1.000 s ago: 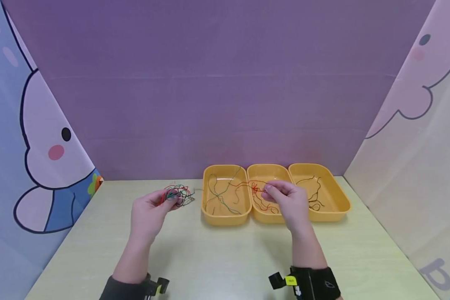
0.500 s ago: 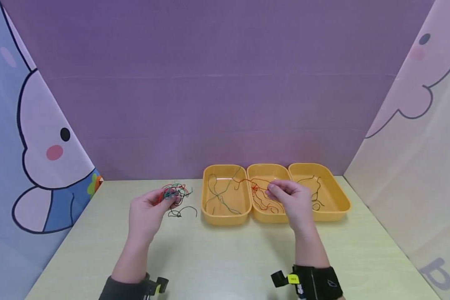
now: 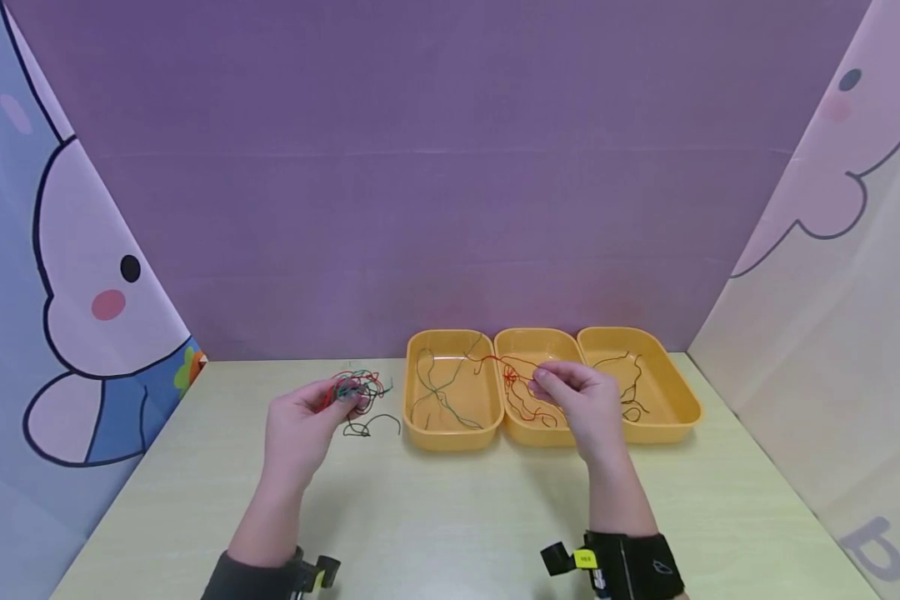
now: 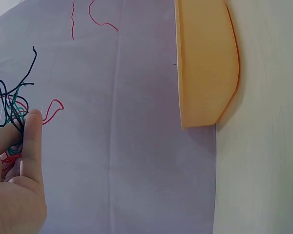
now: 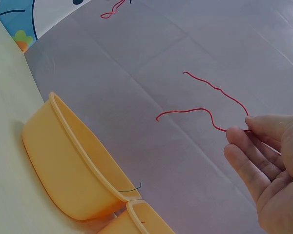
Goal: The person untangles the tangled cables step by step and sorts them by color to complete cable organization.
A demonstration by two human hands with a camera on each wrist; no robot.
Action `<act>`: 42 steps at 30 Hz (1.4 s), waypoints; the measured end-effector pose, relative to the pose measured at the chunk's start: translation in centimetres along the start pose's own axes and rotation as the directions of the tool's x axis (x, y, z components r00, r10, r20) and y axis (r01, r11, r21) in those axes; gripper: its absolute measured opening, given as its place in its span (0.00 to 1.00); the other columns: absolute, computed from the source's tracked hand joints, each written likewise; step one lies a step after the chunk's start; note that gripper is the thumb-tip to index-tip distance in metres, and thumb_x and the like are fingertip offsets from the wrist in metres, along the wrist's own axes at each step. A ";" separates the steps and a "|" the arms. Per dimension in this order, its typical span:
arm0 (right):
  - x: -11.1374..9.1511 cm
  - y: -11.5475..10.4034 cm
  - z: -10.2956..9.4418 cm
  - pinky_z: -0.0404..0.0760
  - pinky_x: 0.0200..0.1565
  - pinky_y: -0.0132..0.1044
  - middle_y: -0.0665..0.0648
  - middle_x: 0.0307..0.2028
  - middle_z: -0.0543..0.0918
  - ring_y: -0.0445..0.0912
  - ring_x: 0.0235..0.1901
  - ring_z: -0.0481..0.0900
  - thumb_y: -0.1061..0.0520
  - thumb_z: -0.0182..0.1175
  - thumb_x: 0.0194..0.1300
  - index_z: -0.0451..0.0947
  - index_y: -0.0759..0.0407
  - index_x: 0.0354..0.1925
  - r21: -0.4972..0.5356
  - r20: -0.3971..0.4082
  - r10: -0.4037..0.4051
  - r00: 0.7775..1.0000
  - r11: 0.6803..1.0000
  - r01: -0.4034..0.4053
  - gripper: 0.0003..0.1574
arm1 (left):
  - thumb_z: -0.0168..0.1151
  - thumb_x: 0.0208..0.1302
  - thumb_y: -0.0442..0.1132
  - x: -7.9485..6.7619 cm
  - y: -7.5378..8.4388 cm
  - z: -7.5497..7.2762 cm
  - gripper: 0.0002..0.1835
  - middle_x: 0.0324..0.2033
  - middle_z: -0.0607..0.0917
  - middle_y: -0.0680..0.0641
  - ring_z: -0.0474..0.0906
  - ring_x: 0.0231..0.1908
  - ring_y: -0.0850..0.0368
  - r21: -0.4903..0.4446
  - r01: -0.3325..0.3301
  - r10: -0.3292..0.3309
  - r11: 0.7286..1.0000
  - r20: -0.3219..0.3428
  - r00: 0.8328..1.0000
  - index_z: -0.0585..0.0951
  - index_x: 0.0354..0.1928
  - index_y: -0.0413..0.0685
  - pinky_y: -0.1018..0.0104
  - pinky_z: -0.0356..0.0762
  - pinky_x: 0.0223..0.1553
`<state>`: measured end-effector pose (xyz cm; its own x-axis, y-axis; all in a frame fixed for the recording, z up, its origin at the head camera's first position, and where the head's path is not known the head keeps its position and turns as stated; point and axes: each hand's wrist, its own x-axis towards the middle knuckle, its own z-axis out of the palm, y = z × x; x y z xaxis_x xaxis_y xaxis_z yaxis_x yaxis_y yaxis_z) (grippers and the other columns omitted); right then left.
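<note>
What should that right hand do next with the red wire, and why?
Probably lower the red wire into the middle tray: the right hand pinches it near that tray, where other red wire lies, while the left tray holds green wire and the right tray dark wire.

One letter (image 3: 873, 548), p or d, marks the pale wall (image 3: 817, 350) at four o'clock; the yellow label (image 3: 585, 559) at five is unreadable.
</note>
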<state>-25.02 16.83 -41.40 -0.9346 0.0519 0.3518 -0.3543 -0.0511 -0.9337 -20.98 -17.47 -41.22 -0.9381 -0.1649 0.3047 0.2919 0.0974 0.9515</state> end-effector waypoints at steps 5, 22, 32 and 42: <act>0.0 0.0 0.1 0.83 0.41 0.41 0.67 0.37 0.83 0.56 0.37 0.82 0.61 0.65 0.62 0.79 0.74 0.43 -0.018 -0.007 0.005 1.000 1.000 -0.006 0.15 | 0.67 0.59 0.31 0.0 -0.1 0.1 0.10 0.33 0.87 0.43 0.83 0.34 0.50 0.000 0.002 -0.002 1.000 0.009 1.000 0.84 0.43 0.36 0.65 0.83 0.38; 1.7 0.7 -1.1 0.84 0.39 0.33 0.59 0.35 0.85 0.51 0.36 0.83 0.53 0.66 0.62 0.83 0.62 0.40 -0.303 0.006 0.001 1.000 0.953 0.001 0.13 | 0.68 0.57 0.31 0.0 -0.1 0.4 0.12 0.34 0.87 0.43 0.83 0.34 0.47 -0.009 -0.012 0.012 1.000 0.011 1.000 0.84 0.44 0.37 0.64 0.84 0.37; 3.3 0.5 -2.6 0.82 0.33 0.34 0.50 0.31 0.85 0.41 0.31 0.80 0.49 0.66 0.61 0.85 0.54 0.38 -0.587 0.004 -0.050 0.999 0.808 0.043 0.11 | 0.68 0.57 0.30 0.0 0.0 0.4 0.12 0.34 0.87 0.42 0.83 0.33 0.49 -0.003 -0.019 0.019 1.000 0.014 1.000 0.84 0.44 0.37 0.64 0.84 0.36; 4.3 1.8 -3.4 0.84 0.35 0.43 0.52 0.33 0.85 0.44 0.33 0.80 0.53 0.66 0.61 0.85 0.55 0.37 -0.712 0.056 -0.047 0.997 0.699 0.073 0.07 | 0.69 0.57 0.32 0.0 -0.2 0.5 0.12 0.34 0.87 0.43 0.83 0.34 0.49 0.020 -0.015 0.015 1.000 0.020 1.000 0.84 0.44 0.38 0.65 0.83 0.37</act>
<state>-29.61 20.35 -41.77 -0.9171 -0.0014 0.3985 -0.2940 0.6777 -0.6740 -21.11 -17.04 -41.41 -0.9373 -0.1433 0.3177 0.3024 0.1190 0.9457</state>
